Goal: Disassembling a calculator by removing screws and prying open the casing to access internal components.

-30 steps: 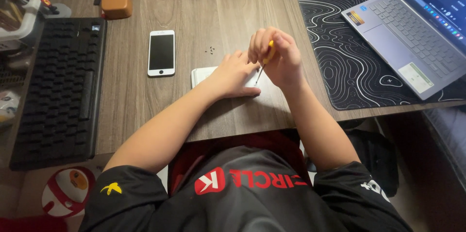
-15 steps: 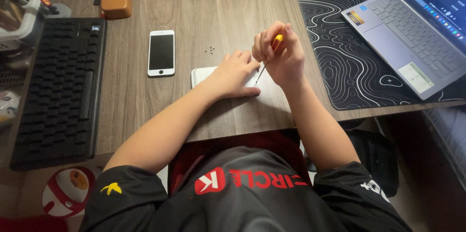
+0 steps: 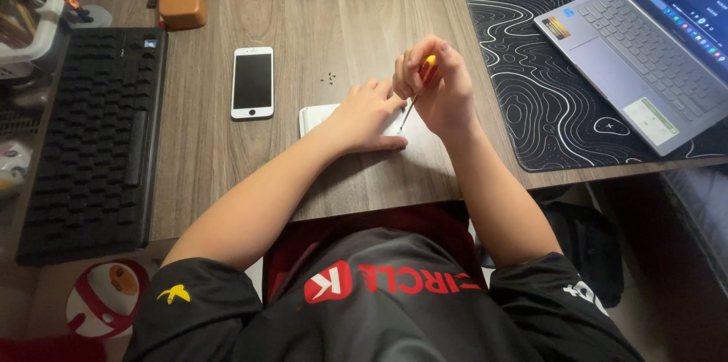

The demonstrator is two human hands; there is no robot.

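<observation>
Head view: at a wood-grain desk (image 3: 227, 157), the right hand (image 3: 436, 93) is closed around a small screwdriver (image 3: 417, 89) with a yellow-orange handle, its thin metal shaft angled down to a flat white device (image 3: 315, 115). That hand has lifted slightly since half a second ago, showing more of the handle. The left hand (image 3: 364, 115) lies flat, pressing on the device, which sits at the desk's middle, mostly hidden. Tiny dark screws (image 3: 330, 77) lie just beyond. A white smartphone (image 3: 252, 82) rests left of it, near a black keyboard (image 3: 91, 142). A silver laptop (image 3: 644, 59) sits on a black, line-patterned mat (image 3: 531, 97).
</observation>
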